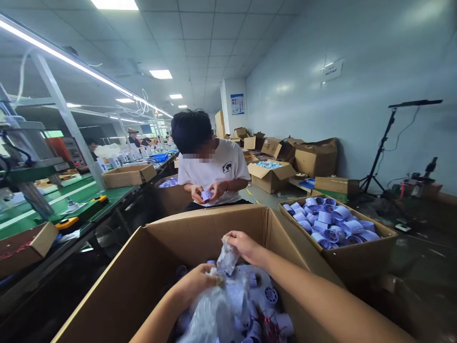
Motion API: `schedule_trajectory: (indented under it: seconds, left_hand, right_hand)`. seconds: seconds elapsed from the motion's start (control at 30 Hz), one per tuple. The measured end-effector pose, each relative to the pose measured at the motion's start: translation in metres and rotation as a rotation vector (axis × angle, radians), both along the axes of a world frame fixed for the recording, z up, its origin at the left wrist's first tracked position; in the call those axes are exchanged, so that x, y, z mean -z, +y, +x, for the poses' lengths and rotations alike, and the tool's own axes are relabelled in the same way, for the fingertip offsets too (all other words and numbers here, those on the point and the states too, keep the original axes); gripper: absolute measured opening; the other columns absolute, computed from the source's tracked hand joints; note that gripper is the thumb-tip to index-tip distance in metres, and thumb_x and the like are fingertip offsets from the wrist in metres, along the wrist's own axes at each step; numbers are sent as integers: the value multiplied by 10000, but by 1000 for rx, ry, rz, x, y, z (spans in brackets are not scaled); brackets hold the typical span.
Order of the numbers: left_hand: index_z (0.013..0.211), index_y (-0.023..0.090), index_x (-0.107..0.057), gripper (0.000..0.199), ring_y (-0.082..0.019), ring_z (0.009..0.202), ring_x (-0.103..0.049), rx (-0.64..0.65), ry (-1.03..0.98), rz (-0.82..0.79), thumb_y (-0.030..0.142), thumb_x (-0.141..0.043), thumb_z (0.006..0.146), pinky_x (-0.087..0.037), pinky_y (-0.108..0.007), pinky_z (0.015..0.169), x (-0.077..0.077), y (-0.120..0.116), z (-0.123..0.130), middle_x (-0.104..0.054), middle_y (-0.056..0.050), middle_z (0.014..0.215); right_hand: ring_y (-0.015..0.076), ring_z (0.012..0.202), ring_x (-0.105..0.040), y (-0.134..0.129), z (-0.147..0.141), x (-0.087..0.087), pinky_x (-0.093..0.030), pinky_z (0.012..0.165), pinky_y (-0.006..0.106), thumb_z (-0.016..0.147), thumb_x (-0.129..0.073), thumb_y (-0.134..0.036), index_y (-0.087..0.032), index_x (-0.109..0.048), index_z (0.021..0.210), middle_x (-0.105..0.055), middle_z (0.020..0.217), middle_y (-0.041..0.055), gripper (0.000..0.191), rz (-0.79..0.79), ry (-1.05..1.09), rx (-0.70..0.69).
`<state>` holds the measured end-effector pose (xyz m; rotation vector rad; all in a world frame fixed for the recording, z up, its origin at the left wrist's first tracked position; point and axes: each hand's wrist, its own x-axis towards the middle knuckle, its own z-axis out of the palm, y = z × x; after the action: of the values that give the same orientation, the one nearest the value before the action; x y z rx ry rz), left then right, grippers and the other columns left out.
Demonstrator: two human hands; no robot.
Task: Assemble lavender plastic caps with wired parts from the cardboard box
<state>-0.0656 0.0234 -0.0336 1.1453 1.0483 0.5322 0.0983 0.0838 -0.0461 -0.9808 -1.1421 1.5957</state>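
Both of my hands are inside a large cardboard box [200, 219], above a heap of whitish-purple plastic housings [267, 290]. A crumpled clear plastic bag [210, 314] hangs between them. My left hand [198, 283] is closed on the bag's gathered side, its fingertips partly hidden and a little blurred. My right hand [244, 247] pinches the upper end of the bag between thumb and fingers. Red wires [269, 328] show among the housings below. What the bag holds, if anything, I cannot make out.
Across the box a seated co-worker [214, 166] holds a small white part [206, 195]. An open carton of purple-white round housings [332, 224] stands at right. A green workbench [117, 193] with a press [32, 162] runs along the left. Several cartons [314, 157] line the wall.
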Motion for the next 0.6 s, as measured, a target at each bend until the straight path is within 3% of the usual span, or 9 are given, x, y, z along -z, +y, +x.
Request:
schedule_trajectory:
  seconds: [0.17, 0.27, 0.4, 0.5, 0.6]
  left_hand:
    - [629, 153, -578, 209, -87, 474, -470, -20, 28, -19, 231, -738, 519, -330, -210, 498, 3, 0, -1, -565, 36, 540]
    - [564, 173, -499, 246, -68, 451, -420, -77, -55, 0, 251, -730, 538, -312, -202, 488, 2, 1, -3, -494, 67, 494]
    - [492, 190, -394, 399, -51, 430, -324, -183, -122, 60, 313, -773, 485, -247, -205, 451, 3, 12, -14, -387, 89, 448]
    - [496, 188, -417, 418, -67, 469, -345, -251, -182, 126, 378, -789, 468, -286, -221, 474, 3, 21, -28, -417, 70, 483]
    - [539, 181, -499, 345, -99, 543, -419, -346, -198, 227, 378, -779, 499, -362, -242, 551, -2, 23, -38, -514, 39, 570]
  right_hand:
    - [69, 478, -406, -2, -1, -7, -301, 504, 226, 647, -683, -312, -174, -528, 637, -488, 517, -74, 208, 16, -119, 19]
    - [65, 465, -390, -3, 0, -12, -299, 500, 221, 706, -645, -289, -179, -509, 618, -481, 509, -76, 196, 37, -199, 9]
    - [55, 400, -289, -1, 10, -20, -213, 449, 231, 781, -603, -366, -195, -419, 489, -388, 409, -88, 385, 85, -336, -28]
    - [54, 372, -190, 3, 23, -24, -140, 432, 250, 786, -594, -452, -215, -318, 424, -254, 342, -107, 513, 125, -427, -81]
    - [56, 413, -266, 4, 30, -24, -187, 445, 230, 733, -668, -439, -183, -459, 468, -356, 392, -97, 423, 175, -468, -133]
